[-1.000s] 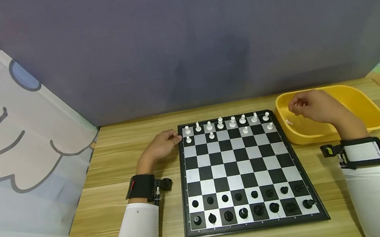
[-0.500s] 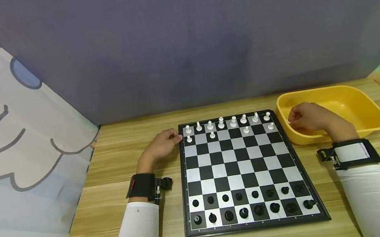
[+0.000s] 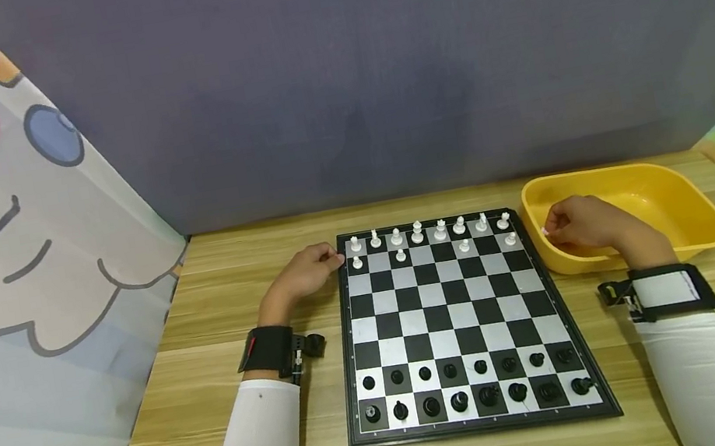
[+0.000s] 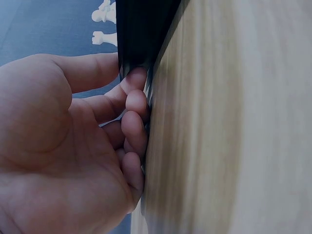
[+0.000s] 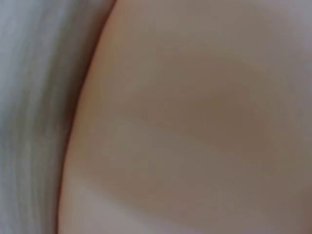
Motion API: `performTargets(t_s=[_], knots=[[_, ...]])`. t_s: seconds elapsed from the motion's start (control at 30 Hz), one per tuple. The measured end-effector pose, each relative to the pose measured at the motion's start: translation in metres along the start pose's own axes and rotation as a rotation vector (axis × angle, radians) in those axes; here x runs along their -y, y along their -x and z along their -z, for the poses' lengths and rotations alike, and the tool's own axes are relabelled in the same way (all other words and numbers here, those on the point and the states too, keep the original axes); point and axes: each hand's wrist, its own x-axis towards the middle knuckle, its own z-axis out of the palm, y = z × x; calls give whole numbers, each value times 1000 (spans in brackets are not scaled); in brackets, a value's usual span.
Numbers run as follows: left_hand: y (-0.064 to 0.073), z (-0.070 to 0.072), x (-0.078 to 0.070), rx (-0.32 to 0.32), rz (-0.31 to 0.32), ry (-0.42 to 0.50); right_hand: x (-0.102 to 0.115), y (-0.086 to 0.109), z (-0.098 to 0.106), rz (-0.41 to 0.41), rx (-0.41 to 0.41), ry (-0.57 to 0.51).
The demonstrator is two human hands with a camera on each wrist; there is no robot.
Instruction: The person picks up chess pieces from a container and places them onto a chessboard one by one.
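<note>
A black-and-white chessboard (image 3: pixel 443 293) lies on the table. My left hand (image 3: pixel 305 273) grips its left border near the far corner; in the left wrist view the thumb lies over the black edge (image 4: pixel 139 29) and the fingertips curl against its side. My right hand (image 3: pixel 588 222) reaches into the yellow basin (image 3: pixel 618 170) at the right, fingers curled at its near-left wall. A small white chess piece (image 3: pixel 545 231) shows at those fingertips, mostly hidden by them. The right wrist view holds only blurred skin (image 5: pixel 185 122) and a pale surface.
White pieces (image 3: pixel 417 232) fill the board's far row, with several white pawns (image 3: pixel 401 255) spaced out before them. Two rows of black pieces (image 3: pixel 460 401) stand at the near side. A grey panel (image 3: pixel 337 100) rises behind the wooden table (image 3: pixel 229 260).
My right hand has lowered and moved slightly left in the basin, its fingertips coming onto the small white piece. The left hand has stayed at the board's edge.
</note>
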Motion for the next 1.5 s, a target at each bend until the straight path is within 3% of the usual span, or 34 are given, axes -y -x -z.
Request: performTargets(t_s=[0.57,1.03,1.27,1.5], knots=[[1,0,0,-5,-4,-16,9,8,18,-12,-129,36],[0,0,-1,-8,2,-10,35,13,23,13,-354,2],[0,0,-1,-5,-2,-17,57,12,20,54,-380,3],[1,0,-2,-11,-6,-23,73,7,10,93,-317,5]])
